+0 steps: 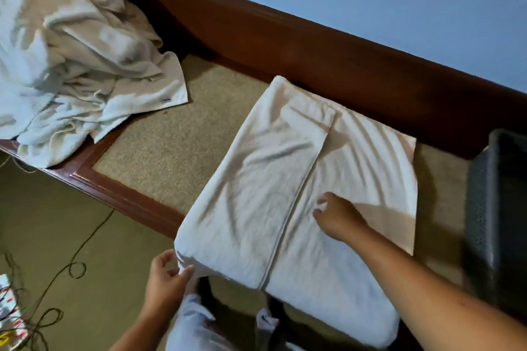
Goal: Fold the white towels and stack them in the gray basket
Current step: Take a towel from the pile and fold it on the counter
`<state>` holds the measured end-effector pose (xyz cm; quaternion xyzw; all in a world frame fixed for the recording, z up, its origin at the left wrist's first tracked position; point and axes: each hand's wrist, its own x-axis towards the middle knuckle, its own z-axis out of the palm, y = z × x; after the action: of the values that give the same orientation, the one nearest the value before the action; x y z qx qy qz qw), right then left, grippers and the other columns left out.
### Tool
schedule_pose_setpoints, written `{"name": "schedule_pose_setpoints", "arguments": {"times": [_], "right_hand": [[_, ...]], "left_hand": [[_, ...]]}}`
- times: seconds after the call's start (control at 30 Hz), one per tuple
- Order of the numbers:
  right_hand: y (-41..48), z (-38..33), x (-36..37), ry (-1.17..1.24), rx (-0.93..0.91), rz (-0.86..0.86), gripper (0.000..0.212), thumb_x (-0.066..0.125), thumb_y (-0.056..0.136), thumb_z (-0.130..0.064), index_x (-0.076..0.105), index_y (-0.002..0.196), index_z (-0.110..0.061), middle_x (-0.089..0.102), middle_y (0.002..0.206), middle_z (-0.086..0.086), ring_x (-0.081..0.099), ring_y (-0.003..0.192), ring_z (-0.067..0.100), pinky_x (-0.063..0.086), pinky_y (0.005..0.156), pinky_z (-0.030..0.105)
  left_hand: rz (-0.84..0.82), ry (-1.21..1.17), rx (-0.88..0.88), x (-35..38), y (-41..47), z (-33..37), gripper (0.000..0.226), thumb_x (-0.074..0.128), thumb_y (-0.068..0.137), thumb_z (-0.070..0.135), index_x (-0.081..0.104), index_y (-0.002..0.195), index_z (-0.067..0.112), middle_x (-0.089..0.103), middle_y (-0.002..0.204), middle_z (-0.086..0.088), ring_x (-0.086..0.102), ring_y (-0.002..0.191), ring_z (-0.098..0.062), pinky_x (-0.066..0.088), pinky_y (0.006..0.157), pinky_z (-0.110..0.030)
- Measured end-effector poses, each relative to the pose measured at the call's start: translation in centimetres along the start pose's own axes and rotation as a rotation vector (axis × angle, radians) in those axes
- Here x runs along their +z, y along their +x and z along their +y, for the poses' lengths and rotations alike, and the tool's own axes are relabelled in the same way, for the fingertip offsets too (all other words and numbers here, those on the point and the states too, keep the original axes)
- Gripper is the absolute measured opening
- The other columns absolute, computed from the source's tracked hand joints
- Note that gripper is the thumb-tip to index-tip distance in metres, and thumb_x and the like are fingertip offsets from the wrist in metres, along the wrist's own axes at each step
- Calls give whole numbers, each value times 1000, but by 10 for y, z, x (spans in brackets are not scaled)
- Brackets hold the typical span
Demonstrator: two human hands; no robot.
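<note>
Left hand (168, 273) pinches towel (256, 174) corner; right hand (338, 216) pinches its middle.

In my feed the towel (285, 179) lies on the table (159, 151), centre; the pile (71, 51) sits behind it to the left, the basket (496, 208) near its right.

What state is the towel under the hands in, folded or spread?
Partly folded: the white towel has one flap laid over its middle, leaving a lengthwise edge.
</note>
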<state>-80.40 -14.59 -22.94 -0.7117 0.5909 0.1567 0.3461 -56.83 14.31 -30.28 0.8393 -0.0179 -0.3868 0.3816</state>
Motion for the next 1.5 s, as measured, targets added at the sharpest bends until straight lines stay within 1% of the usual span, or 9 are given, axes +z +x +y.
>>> {"name": "schedule_pose_setpoints", "arguments": {"times": [0.17,0.3,0.4,0.6,0.73,0.87,1.17,1.33,1.5], "right_hand": [[-77,14,96,325,132,-309,18,56,83,-35,59,76,-18,68,83,13,68,81,24,49,70,28],[-105,-1,148,297,280,-436,34,57,86,-45,65,109,-21,66,118,9,64,109,25,46,79,28],[-111,-14,169,726,510,-531,71,68,89,-40,37,149,-18,44,151,6,48,131,25,46,98,36],[-129,-34,196,895,427,-322,75,75,86,-40,41,147,-14,46,150,10,49,131,25,42,102,36],[-147,-47,204,1019,362,-232,69,63,97,-33,31,153,-6,40,153,9,43,138,26,39,99,29],[-161,-57,209,856,271,7,25,50,103,-35,58,114,-14,66,116,7,63,99,21,54,88,40],[-185,-54,233,570,254,385,8,46,103,-31,43,102,-24,60,91,0,58,82,22,47,70,34],[-169,-42,251,529,424,224,33,49,98,-8,44,130,-15,51,132,11,56,108,23,47,90,33],[-159,-46,216,225,149,300,45,53,98,-22,37,140,-27,38,138,-2,51,119,16,47,93,28]], "left_hand": [[-110,-62,-106,-11,33,17,78,80,84,8,31,146,7,51,143,-11,60,110,-31,53,82,-62],[-259,333,25,-20,22,8,48,84,81,31,60,115,6,74,98,-12,72,82,-25,59,62,-39],[-363,420,82,-36,17,-4,28,80,86,30,73,99,7,78,84,-4,75,78,-21,61,71,-41],[-501,387,140,-70,-6,-9,46,81,72,42,72,99,6,79,86,-1,73,76,-13,58,70,-33],[-550,401,161,-84,-11,-16,15,76,89,15,68,97,5,73,71,-2,61,55,-1,43,50,-17],[-583,388,143,-98,-6,-21,14,71,93,16,66,104,8,74,76,-6,65,63,-9,43,57,-27],[-581,448,124,-94,1,-40,9,65,96,14,66,104,11,74,86,-6,66,65,-15,43,54,-27],[-442,867,186,-95,23,-60,25,59,98,24,58,121,15,72,115,-7,67,102,-25,50,84,-30],[-343,933,281,-103,40,-58,46,64,94,28,52,137,17,60,134,-9,61,118,-25,48,96,-32]]}}
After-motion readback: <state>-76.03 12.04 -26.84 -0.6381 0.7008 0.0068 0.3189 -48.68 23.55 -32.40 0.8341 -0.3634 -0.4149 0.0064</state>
